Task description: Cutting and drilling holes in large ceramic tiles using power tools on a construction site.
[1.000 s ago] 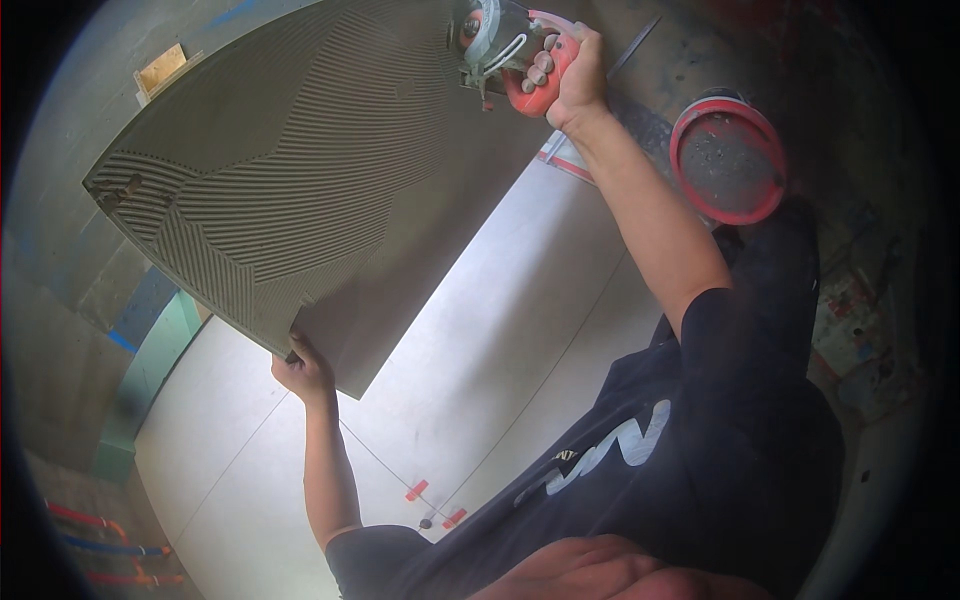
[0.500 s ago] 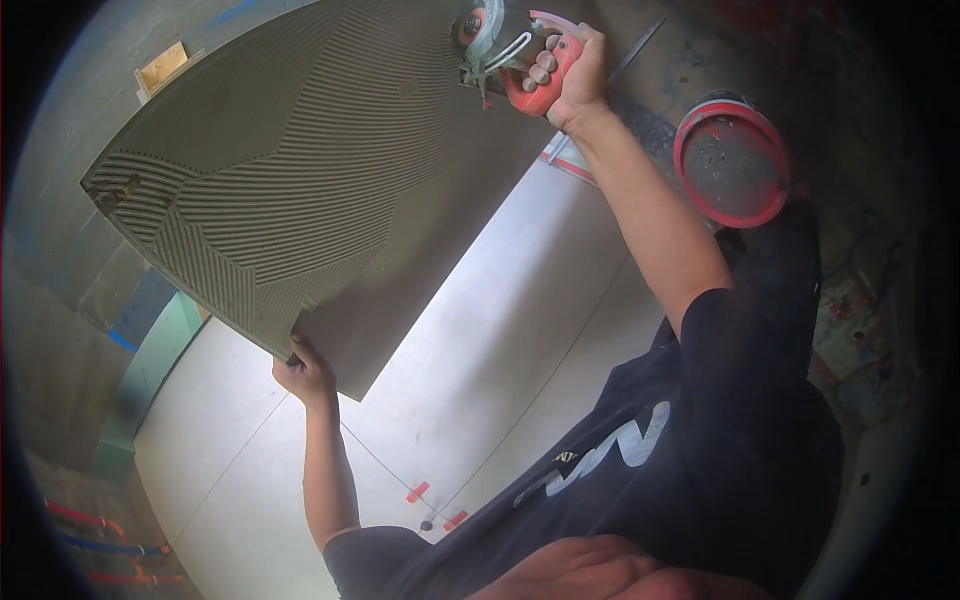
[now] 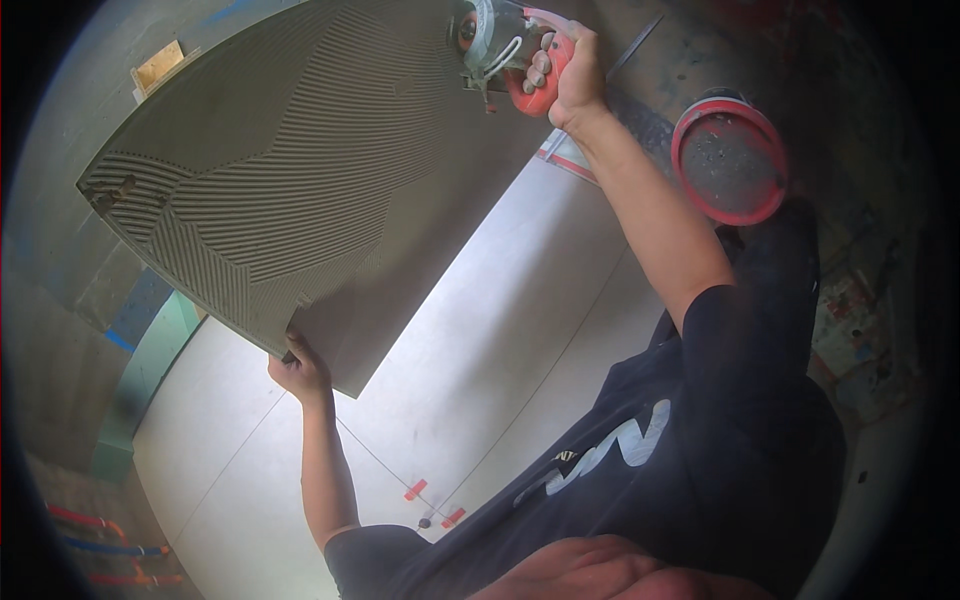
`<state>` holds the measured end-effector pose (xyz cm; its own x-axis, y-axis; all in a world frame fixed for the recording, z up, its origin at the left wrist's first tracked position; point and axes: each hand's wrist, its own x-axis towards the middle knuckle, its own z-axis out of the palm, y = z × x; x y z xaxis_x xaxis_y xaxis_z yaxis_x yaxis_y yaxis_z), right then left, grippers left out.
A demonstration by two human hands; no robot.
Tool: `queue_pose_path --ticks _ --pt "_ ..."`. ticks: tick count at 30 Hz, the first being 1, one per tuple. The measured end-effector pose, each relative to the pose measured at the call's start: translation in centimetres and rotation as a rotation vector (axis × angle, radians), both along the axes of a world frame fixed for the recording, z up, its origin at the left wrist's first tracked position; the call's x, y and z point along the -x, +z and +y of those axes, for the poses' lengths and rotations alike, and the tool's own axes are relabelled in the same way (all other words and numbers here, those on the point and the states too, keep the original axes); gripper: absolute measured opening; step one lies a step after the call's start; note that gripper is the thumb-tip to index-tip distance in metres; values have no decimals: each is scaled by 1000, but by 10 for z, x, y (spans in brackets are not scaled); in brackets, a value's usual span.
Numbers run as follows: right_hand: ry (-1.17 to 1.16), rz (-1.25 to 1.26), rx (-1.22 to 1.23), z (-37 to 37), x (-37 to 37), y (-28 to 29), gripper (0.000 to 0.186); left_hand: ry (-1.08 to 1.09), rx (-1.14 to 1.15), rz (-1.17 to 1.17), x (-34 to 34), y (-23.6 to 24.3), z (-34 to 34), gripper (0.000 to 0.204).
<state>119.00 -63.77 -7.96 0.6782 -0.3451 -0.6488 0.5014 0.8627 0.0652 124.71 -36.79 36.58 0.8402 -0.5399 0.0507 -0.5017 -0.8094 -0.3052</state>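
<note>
My left hand grips the lower corner of a large tile, its raised face coated in grey mortar with combed ridges and smooth patches. My right hand is closed round the red handle of a grey tool with a round body, which sits against the upper part of that tile. Under the tile lies pale tiled flooring, with small red spacers on a joint near my body. What is beneath the raised tile is partly hidden.
A red-rimmed bucket of grey material stands to the right of my arm. A long metal bar lies behind my right hand. At left are a wooden block, a green board strip and red and blue pipes at the lower corner.
The tile and both my hands have shifted very slightly to the left; my grip on the tile and on the tool is the same.
</note>
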Motion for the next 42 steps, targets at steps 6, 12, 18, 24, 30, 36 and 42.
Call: queue_pose_path --ticks 6,12,18,24,30,36,42 --pt "-16 -24 32 1 2 -8 49 53 2 -7 -7 3 6 59" --pt "-338 -476 197 -2 -5 -10 51 -11 10 -5 -6 1 7 57" --pt "-13 -52 -22 -3 -1 1 32 15 10 7 -3 0 4 54" --pt "-5 -21 -26 -1 -3 6 49 4 16 0 0 -2 2 54" --pt "-335 -480 202 1 -3 2 49 -23 17 -5 1 -4 -2 57" --pt "-12 34 53 -3 -1 2 49 3 17 -8 2 -3 -4 60" --pt "12 -11 -78 -12 3 17 49 -2 31 -22 0 -4 -2 63"
